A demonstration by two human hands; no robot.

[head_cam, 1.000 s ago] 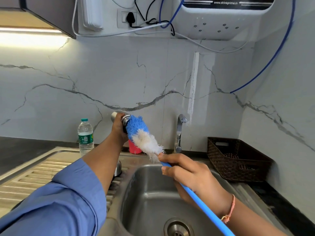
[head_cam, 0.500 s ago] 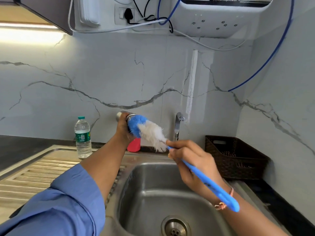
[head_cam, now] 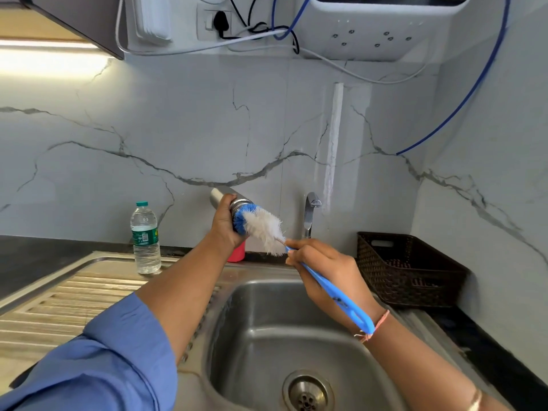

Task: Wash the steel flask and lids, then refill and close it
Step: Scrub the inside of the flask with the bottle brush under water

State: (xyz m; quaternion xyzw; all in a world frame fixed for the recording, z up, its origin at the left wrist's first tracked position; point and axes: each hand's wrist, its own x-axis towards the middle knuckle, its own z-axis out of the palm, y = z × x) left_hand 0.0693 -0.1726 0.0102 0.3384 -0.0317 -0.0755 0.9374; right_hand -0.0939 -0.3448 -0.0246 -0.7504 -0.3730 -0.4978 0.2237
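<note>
white marble-patterned wall [head_cam: 207,129] with grey veins backs a kitchen counter, where a stainless steel sink [head_cam: 252,321] sits with its drain [head_cam: 307,391] at the bottom of the view and a ribbed draining board [head_cam: 74,295] to its left. a person in a blue sleeve [head_cam: 103,366] holds the steel flask [head_cam: 221,195] up in front of the wall, above the left rim of the sink. the left hand [head_cam: 226,223] has its fingers wrapped round the flask's body just behind the mouth. the flask lies tilted, its mouth pointing right and slightly down. a bottle brush [head_cam: 264,226] meets that mouth: the blue bristles at its tip are at the opening, while the white bristles remain outside. the right hand [head_cam: 329,274] grips the brush's blue handle close below the bristles, fingers curled round it, and the handle's far end runs back over the wrist, which wears a thread bracelet [head_cam: 375,326]. a red cup [head_cam: 237,252] stands on the counter behind the left wrist, partly hidden. a plastic water bottle [head_cam: 145,238] with a green label stands upright at the back of the draining board. a chrome tap [head_cam: 310,215] rises behind the sink, and a dark woven basket [head_cam: 409,271] sits to the right of it by the corner. high on the wall hang a white water purifier [head_cam: 379,28], a blue tube [head_cam: 462,93] and a plugged socket [head_cam: 219,20].
</note>
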